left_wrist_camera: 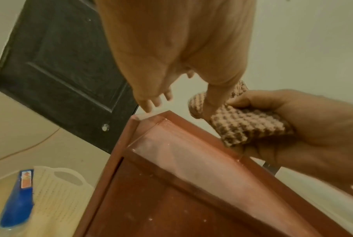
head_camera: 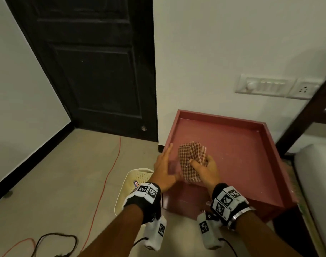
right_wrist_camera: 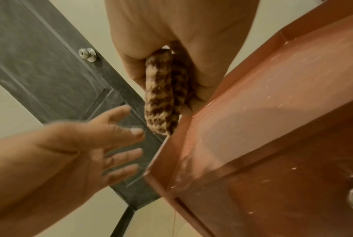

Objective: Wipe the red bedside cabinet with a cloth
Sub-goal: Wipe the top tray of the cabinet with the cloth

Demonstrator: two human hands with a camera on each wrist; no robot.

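Wrist trackers (head_camera: pixel 228 202) sit lowest in the head view. Cloth (head_camera: pixel 190 161) is clutched by right hand (head_camera: pixel 207 170), above the cabinet (head_camera: pixel 241 154) near edge, 7 o'clock. Left hand (head_camera: pixel 163 168) is splayed, fingers straight, holding nothing, beside it.

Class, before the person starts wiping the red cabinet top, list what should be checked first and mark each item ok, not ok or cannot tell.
1. Cloth gripped by the right hand: ok.
2. Cloth folded into a pad: ok, bunched double in the right wrist view.
3. Cloth touching the cabinet top: cannot tell; it looks held just above.
4. Left hand clear of the cloth: ok in the head and right wrist views, fingers spread beside it.
5. Top free of other things: ok.
6. Cloth damp: cannot tell.
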